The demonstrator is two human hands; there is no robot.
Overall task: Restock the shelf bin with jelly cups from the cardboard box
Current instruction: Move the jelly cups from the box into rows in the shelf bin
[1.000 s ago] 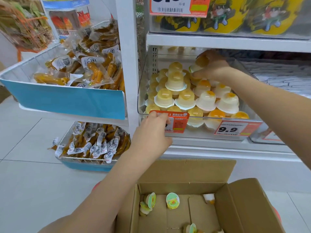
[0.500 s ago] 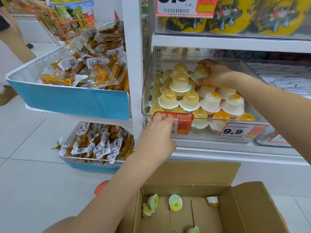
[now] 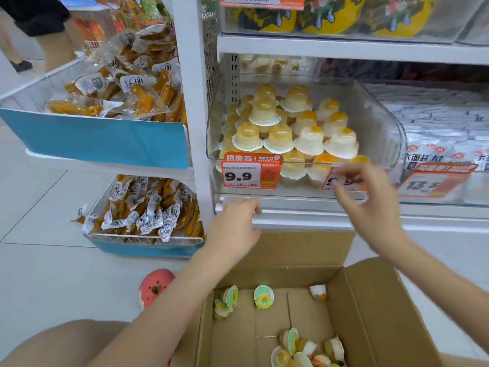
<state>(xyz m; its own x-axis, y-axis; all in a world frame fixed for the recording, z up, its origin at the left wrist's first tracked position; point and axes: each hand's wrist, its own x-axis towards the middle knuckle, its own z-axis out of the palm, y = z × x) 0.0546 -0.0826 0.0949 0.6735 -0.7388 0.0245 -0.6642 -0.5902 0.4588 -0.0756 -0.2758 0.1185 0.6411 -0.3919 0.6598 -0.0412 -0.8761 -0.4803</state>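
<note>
Both hands are empty: left hand point(image 3: 232, 226) loosely curled at the shelf lip, right hand point(image 3: 370, 207) blurred, fingers spread, at 3 o'clock from it. Jelly cups point(image 3: 277, 133) heap the clear shelf bin point(image 3: 381, 123) at 12 o'clock. Below sits the cardboard box point(image 3: 370, 313) on pale floor tiles point(image 3: 39, 274); 2 9.9 price tags point(image 3: 251, 176) show, 1 half hidden.
</note>
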